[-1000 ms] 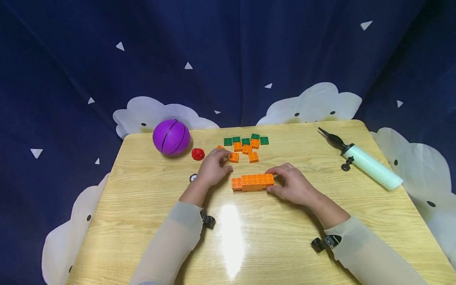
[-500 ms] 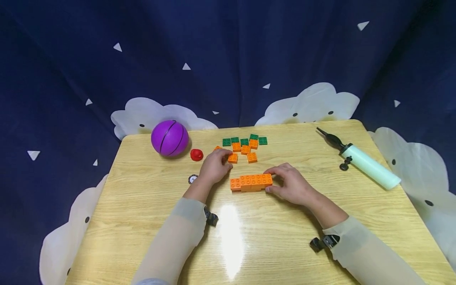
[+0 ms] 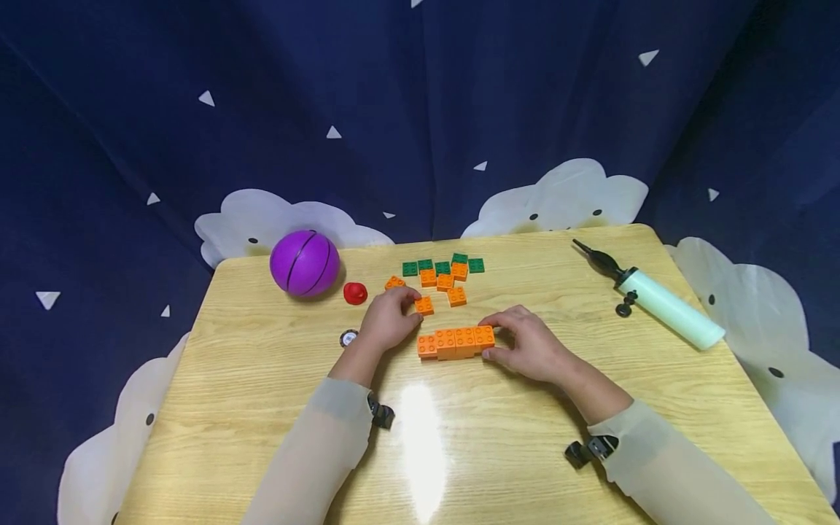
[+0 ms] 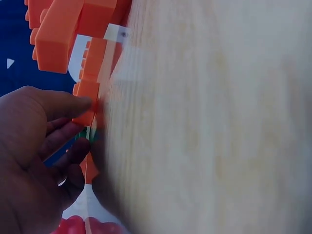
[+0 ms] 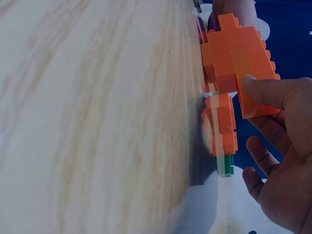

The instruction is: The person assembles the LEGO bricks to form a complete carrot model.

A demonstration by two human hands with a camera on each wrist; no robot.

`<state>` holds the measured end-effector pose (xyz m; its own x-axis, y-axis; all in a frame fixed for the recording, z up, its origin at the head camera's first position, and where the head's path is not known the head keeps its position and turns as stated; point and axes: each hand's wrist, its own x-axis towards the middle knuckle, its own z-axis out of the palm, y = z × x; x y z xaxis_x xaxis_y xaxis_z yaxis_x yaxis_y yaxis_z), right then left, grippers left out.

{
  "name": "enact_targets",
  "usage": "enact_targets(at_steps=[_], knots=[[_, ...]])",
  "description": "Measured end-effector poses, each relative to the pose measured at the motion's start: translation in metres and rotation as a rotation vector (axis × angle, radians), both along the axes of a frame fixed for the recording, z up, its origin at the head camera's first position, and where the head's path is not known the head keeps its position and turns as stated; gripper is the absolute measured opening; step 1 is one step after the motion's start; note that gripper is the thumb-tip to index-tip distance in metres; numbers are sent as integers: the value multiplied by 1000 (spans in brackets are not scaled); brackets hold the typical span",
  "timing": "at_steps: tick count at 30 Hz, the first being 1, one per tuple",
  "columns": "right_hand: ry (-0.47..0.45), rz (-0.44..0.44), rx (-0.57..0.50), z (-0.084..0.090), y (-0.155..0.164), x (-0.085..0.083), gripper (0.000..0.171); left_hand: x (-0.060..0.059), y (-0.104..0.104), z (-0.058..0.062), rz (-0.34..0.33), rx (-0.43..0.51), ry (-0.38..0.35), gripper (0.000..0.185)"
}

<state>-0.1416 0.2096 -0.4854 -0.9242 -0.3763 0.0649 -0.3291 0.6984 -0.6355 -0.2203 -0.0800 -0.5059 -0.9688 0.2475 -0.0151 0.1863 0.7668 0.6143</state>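
My left hand [image 3: 389, 318] reaches in from the left, its thumb and fingers pinching a small orange toy brick [image 3: 424, 306] low over the table. In the left wrist view the thumb presses the near side of that brick [image 4: 89, 88], with the fingers partly hidden behind it. A row of joined orange bricks [image 3: 456, 343] lies just in front, stepped lower at its left end. My right hand [image 3: 530, 344] holds the right end of this row between thumb and fingers. The right wrist view shows the thumb flat against the end of the joined bricks [image 5: 229, 58].
Loose orange bricks [image 3: 457, 296] and green bricks [image 3: 410, 269] lie behind the hands. A red cap-shaped piece [image 3: 355, 293], a purple ball [image 3: 305, 263] and a black-and-white disc [image 3: 348, 338] are on the left. A hand pump [image 3: 669, 308] lies at the table's [image 3: 512, 452] right.
The left hand has drawn its orange brick slightly nearer, away from the loose bricks. The right hand and the joined row stay put. The head view has tilted slightly.
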Motion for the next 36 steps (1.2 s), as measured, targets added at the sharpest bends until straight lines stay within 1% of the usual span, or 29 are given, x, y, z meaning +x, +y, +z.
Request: enact_targets(at_steps=[6,13,18,24,31,36], knots=[[10,5,3,0,1,1,47,8,-3,0,2,13,19,33],[14,5,4,2,4,1,47,20,-6,5,2,85,35,32],[13,3,5,2,4,0,47,30,-9,9,-28,124,74,31],[6,-1,7,1,4,-1,47,39,-12,14,-50,120,114,31],[25,7,0,0,2,-1,47,50,-17,20,-80,181,135,31],[19,11,-5,-1,-1,-1,47,60,-21,22,-84,210,152,30]])
